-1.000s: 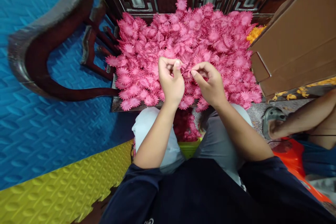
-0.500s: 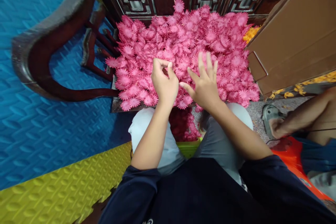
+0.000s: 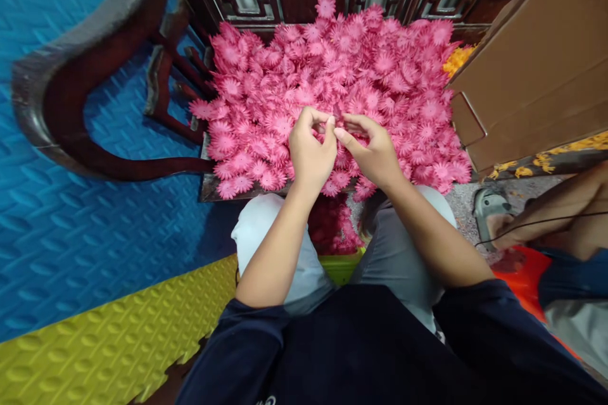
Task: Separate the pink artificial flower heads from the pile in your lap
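Head view: two bare hands are seen from above, brought together over a heap of pink flowers [image 3: 332,69].
Left hand [image 3: 311,152]: the fingers are curled inward, thumb and forefinger are pinched together at 12 o'clock of the hand; the forearm is stretched up from 6 o'clock.
Right hand [image 3: 375,152]: the fingers are bent, thumb and forefinger tips are pressed together and pointed to 9 o'clock, just beside the left fingertips.
Held thing: a small pink piece seems to be pinched between both hands; what exactly is held cannot be told.
Pink flowers: piled on a dark tray [image 3: 209,186] before the knees.
At 9 o'clock: a dark wooden chair [image 3: 85,107] on blue mat [image 3: 71,234].
At 3 o'clock: a brown carton [image 3: 536,76] and another person's hand [image 3: 503,231].
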`<state>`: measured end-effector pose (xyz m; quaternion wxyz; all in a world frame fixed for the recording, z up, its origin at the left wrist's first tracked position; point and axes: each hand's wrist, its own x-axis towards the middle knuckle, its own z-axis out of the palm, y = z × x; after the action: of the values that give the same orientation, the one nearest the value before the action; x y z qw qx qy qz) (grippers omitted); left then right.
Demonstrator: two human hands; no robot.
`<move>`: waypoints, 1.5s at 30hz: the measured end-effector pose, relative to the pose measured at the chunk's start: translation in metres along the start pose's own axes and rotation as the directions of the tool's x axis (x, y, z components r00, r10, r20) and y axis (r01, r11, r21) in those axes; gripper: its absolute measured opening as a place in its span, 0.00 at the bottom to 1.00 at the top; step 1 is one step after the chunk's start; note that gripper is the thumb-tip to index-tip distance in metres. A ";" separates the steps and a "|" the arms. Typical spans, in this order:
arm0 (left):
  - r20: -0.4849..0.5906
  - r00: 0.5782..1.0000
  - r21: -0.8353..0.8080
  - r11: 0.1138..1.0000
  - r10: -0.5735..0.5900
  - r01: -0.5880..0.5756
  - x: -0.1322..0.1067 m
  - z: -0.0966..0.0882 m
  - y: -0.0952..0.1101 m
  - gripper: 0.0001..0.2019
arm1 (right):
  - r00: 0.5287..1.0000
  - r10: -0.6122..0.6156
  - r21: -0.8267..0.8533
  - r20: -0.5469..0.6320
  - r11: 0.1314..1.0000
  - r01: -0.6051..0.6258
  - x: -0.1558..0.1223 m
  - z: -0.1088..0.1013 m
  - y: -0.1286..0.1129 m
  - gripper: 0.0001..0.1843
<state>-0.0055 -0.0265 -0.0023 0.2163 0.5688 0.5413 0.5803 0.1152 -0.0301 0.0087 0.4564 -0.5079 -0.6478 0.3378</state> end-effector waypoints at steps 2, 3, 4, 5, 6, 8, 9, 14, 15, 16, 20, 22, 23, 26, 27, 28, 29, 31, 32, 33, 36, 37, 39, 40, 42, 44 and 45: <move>0.024 1.000 -0.023 1.000 0.002 -0.002 -0.001 0.002 0.000 0.07 | 0.999 0.033 0.038 -0.011 0.999 -0.032 0.000 0.001 -0.002 0.16; 0.029 1.000 -0.036 0.999 0.002 -0.001 -0.001 0.003 0.000 0.07 | 0.999 0.044 0.049 -0.009 0.998 -0.043 0.000 0.000 -0.004 0.13; 0.033 0.999 -0.051 0.999 0.004 -0.002 0.000 0.004 -0.001 0.07 | 0.999 0.050 0.063 -0.006 0.997 -0.049 0.000 0.000 -0.006 0.12; 0.037 0.999 -0.067 0.998 0.010 -0.007 0.000 0.004 -0.002 0.08 | 0.999 0.053 0.081 0.001 0.995 -0.053 0.000 -0.001 -0.009 0.11; 0.042 0.999 -0.079 0.997 0.018 -0.015 0.000 0.004 -0.003 0.08 | 0.998 0.057 0.104 0.009 0.993 -0.057 0.000 -0.002 -0.012 0.12; 0.050 0.998 -0.085 0.996 0.034 -0.030 0.000 0.005 -0.004 0.10 | 0.997 0.072 0.152 0.028 0.986 -0.076 0.000 -0.004 -0.016 0.15; 0.052 0.998 -0.079 0.996 0.038 -0.034 -0.001 0.005 -0.004 0.10 | 0.995 0.087 0.171 0.041 0.981 -0.092 0.001 -0.006 -0.017 0.16; 0.032 0.998 -0.033 0.998 0.058 -0.057 -0.003 0.004 0.001 0.13 | 0.975 0.206 0.280 0.082 0.934 -0.221 0.004 -0.007 -0.012 0.12; 0.028 0.997 -0.019 0.997 0.070 -0.070 -0.003 0.004 0.003 0.13 | 0.965 0.246 0.316 0.089 0.912 -0.262 0.005 -0.007 -0.010 0.11; 0.025 0.996 -0.005 0.996 0.085 -0.085 -0.004 0.004 0.005 0.13 | 0.951 0.290 0.352 0.104 0.884 -0.308 0.005 -0.007 -0.008 0.10; 0.010 0.989 0.021 0.989 0.146 -0.146 -0.006 0.004 0.010 0.13 | 0.887 0.404 0.416 0.222 0.784 -0.461 0.008 -0.008 -0.002 0.12; 0.009 0.986 0.024 0.986 0.166 -0.166 -0.008 0.005 0.011 0.12 | 0.877 0.415 0.396 0.244 0.783 -0.480 0.010 -0.010 -0.002 0.14; 0.017 0.984 0.032 0.984 0.177 -0.177 -0.009 0.005 0.011 0.11 | 0.875 0.415 0.383 0.248 0.788 -0.482 0.011 -0.011 -0.002 0.15; 0.064 0.976 0.073 0.975 0.207 -0.212 -0.010 0.007 0.010 0.11 | 0.869 0.410 0.378 0.278 0.785 -0.492 0.013 -0.015 0.000 0.16; 0.083 0.973 0.083 0.972 0.213 -0.220 -0.010 0.007 0.010 0.11 | 0.867 0.408 0.392 0.286 0.776 -0.495 0.013 -0.016 0.001 0.15; 0.101 0.971 0.088 0.970 0.216 -0.225 -0.010 0.006 0.010 0.12 | 0.867 0.406 0.410 0.288 0.766 -0.495 0.013 -0.017 0.001 0.14; 0.115 0.970 0.089 0.970 0.215 -0.226 -0.010 0.006 0.010 0.12 | 0.869 0.404 0.428 0.285 0.758 -0.493 0.013 -0.018 0.001 0.12; 0.126 0.969 0.082 0.971 0.214 -0.226 -0.009 0.005 0.010 0.14 | 0.874 0.397 0.452 0.278 0.749 -0.484 0.012 -0.020 0.000 0.10; 0.120 0.969 0.078 0.971 0.218 -0.228 -0.008 0.004 0.011 0.15 | 0.876 0.393 0.457 0.278 0.748 -0.481 0.011 -0.020 -0.001 0.10; 0.111 0.968 0.075 0.970 0.224 -0.233 -0.008 0.004 0.012 0.15 | 0.879 0.389 0.456 0.274 0.752 -0.475 0.011 -0.019 -0.002 0.10; 0.106 0.963 0.078 0.963 0.250 -0.258 -0.008 0.003 0.015 0.17 | 0.911 0.363 0.441 0.197 0.797 -0.413 0.010 -0.017 -0.003 0.10; 0.119 0.960 0.079 0.962 0.252 -0.262 -0.008 0.003 0.016 0.17 | 0.925 0.346 0.434 0.156 0.818 -0.379 0.010 -0.015 -0.003 0.11; 0.148 0.960 0.073 0.965 0.240 -0.252 -0.009 0.003 0.017 0.17 | 0.949 0.305 0.419 0.075 0.854 -0.308 0.011 -0.013 -0.001 0.11; 0.155 0.961 0.062 0.969 0.227 -0.239 -0.009 0.003 0.018 0.17 | 0.957 0.287 0.412 0.036 0.868 -0.276 0.011 -0.013 0.000 0.11; 0.153 0.969 0.033 0.979 0.196 -0.203 -0.009 0.003 0.019 0.16 | 0.966 0.256 0.388 -0.029 0.894 -0.225 0.012 -0.012 0.001 0.10; 0.143 0.978 0.008 0.988 0.154 -0.157 -0.009 0.003 0.019 0.16 | 0.973 0.218 0.342 -0.080 0.922 -0.179 0.012 -0.012 0.002 0.09; 0.139 0.982 -0.004 0.992 0.129 -0.130 -0.009 0.003 0.019 0.16 | 0.976 0.196 0.317 -0.098 0.936 -0.156 0.011 -0.012 0.002 0.09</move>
<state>0.0067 -0.0386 0.0095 0.2139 0.6423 0.4881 0.5508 0.1260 -0.0189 0.0139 0.5383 -0.5072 -0.5087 0.4407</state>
